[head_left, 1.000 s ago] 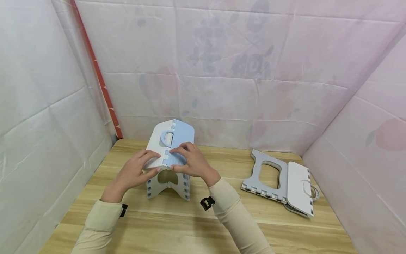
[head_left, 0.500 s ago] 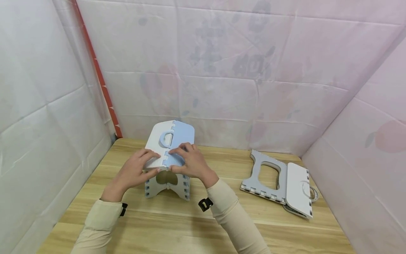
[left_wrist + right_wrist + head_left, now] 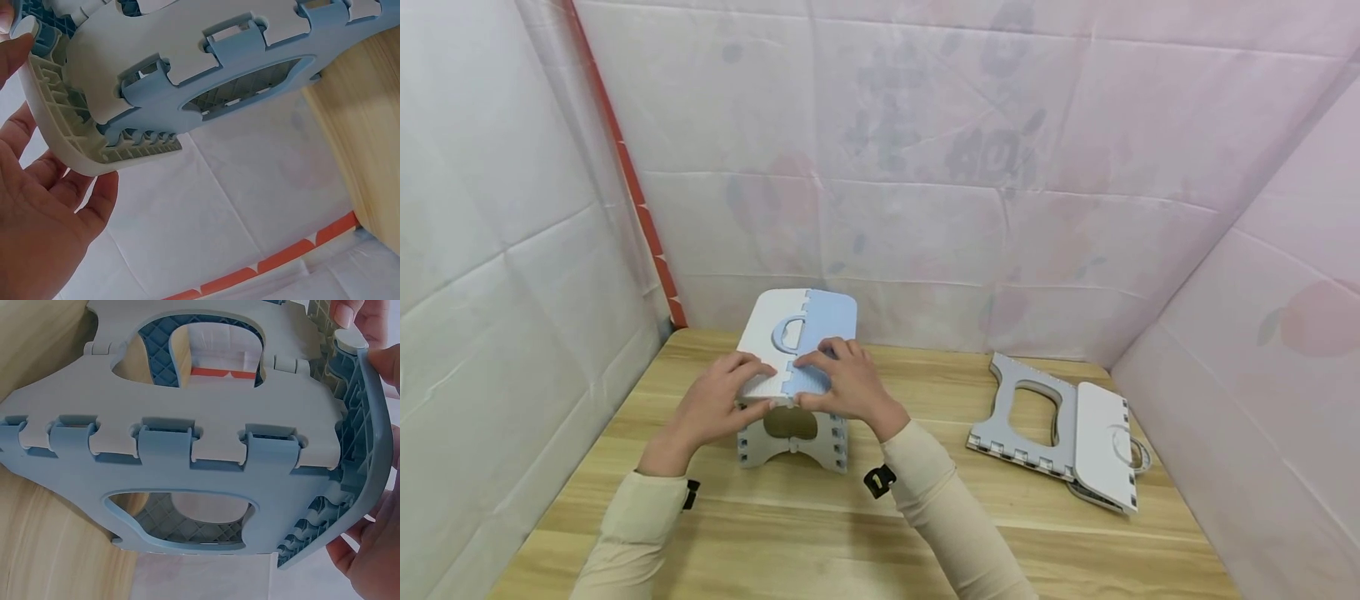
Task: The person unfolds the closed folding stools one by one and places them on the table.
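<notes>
A folding stool (image 3: 790,325) stands on the wooden table at left of centre, its seat spread nearly flat. One half of the seat is white, the other light blue, with a blue loop handle (image 3: 787,333) at the middle seam. My left hand (image 3: 715,404) holds the white half near its front edge, fingers on top and thumb at the front rim. On the blue half, my right hand (image 3: 850,387) grips likewise, close to the seam. Both wrist views show the ribbed underside and the hinged leg panels (image 3: 219,406) with oval openings.
A second folding stool (image 3: 1060,433), grey and white, lies partly folded on the right of the wooden table (image 3: 925,533). White sheeting (image 3: 910,250) closes off the back and both sides, with a red strip (image 3: 640,208) at the back left corner.
The seat has gone from a peaked ridge at the seam to nearly flat, and the stool has opened out. Both hands have stayed on the seat, sinking slightly with it.
</notes>
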